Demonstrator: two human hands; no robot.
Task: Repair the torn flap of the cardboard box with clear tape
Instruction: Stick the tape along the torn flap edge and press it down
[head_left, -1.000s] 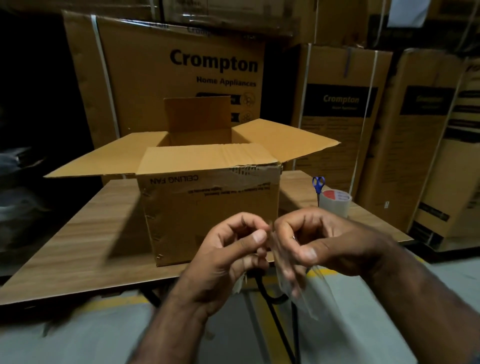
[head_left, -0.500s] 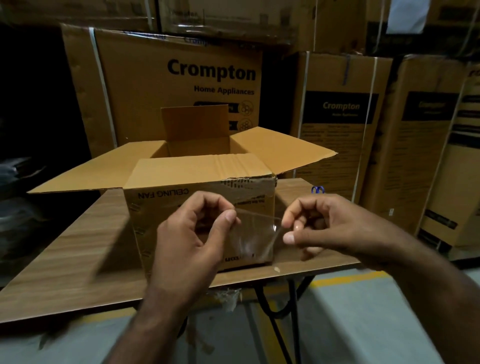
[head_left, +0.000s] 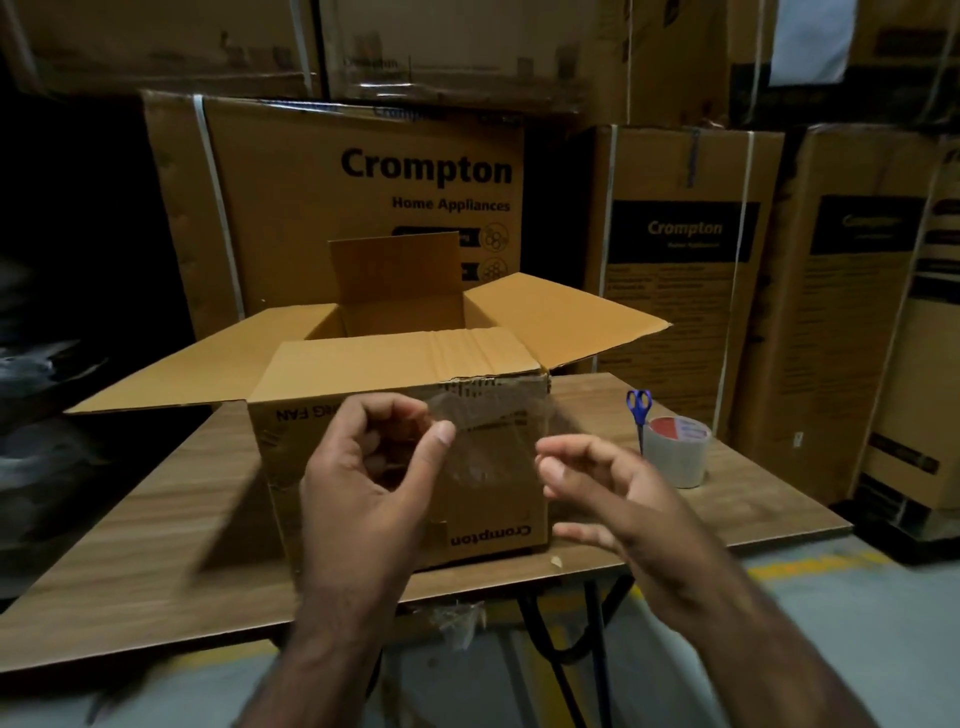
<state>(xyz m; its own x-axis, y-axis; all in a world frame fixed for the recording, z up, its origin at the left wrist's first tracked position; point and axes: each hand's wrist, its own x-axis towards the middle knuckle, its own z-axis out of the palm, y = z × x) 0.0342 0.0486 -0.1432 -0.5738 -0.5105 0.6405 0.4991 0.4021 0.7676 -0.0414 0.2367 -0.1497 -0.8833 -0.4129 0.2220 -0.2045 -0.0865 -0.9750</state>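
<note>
An open cardboard box (head_left: 363, 457) stands on a wooden table (head_left: 156, 519), its near flap (head_left: 395, 364) folded over the top with a ragged edge at the front right. In front of the box's face I hold a strip of clear tape (head_left: 493, 441) stretched flat. My left hand (head_left: 363, 483) pinches the strip's left end between thumb and fingers. My right hand (head_left: 597, 493) is at the strip's right end, fingers curled; whether it grips the tape is unclear. A roll of clear tape (head_left: 675, 457) stands to the right, with blue-handled scissors (head_left: 640, 410) behind it.
Large Crompton cartons (head_left: 363, 182) are stacked close behind the table and to the right (head_left: 852, 312). The box's left (head_left: 208, 364) and right (head_left: 561, 317) flaps spread outward. Crumpled tape (head_left: 457, 621) hangs under the table's front edge, above the black legs (head_left: 597, 623).
Both hands rose from below the table edge to the box's front face and drew apart, stretching the tape strip flat in front of the torn edge.
</note>
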